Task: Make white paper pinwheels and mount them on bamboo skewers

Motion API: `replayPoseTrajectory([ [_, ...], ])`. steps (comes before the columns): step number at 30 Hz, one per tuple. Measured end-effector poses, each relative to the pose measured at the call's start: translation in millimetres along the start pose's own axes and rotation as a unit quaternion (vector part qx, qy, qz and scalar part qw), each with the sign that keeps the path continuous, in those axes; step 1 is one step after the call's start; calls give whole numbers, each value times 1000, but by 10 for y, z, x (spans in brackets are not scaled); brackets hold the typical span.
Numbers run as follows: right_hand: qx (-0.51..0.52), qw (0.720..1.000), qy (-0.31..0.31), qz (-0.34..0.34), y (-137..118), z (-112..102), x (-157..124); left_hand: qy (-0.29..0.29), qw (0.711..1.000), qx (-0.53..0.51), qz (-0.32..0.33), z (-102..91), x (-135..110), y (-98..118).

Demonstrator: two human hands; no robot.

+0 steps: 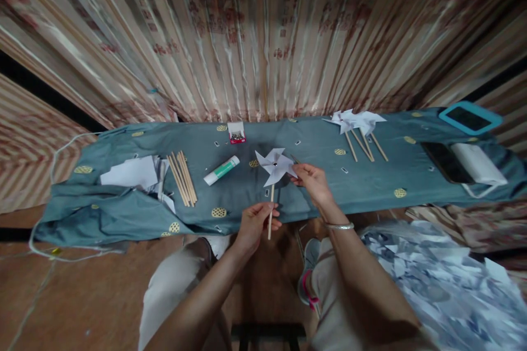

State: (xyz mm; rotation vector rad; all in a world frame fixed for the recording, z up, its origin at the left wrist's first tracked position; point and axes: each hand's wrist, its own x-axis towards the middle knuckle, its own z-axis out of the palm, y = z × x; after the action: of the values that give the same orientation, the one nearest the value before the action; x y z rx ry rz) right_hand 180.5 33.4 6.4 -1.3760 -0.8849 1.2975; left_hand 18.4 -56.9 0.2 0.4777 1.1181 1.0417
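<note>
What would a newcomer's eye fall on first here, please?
Probably the white pinwheel at the centre, its stick in the left hand and the right hand at a blade. Next might come the pale paper heap at lower right, then the blue-framed object on the cloth, far right.

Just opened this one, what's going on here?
A person sits at a cloth-covered table with a white paper pinwheel. The left hand holds its stick below the blades, while the right hand is at the edge of one blade; whether it grips is hard to tell. More pinwheels lie together off to the right. To the left are a glue stick, a small open red box, loose sticks and white paper pieces.
</note>
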Motion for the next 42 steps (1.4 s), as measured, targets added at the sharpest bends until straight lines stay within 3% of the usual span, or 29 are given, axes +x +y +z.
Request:
replayPoseTrajectory([
  [13,-36,999,11,-29,-11,90,17,-4,1000,18,23,34,140,38],
  [42,-132,981,-131,-48,54,236,-104,-4,999,35,32,6,157,80],
])
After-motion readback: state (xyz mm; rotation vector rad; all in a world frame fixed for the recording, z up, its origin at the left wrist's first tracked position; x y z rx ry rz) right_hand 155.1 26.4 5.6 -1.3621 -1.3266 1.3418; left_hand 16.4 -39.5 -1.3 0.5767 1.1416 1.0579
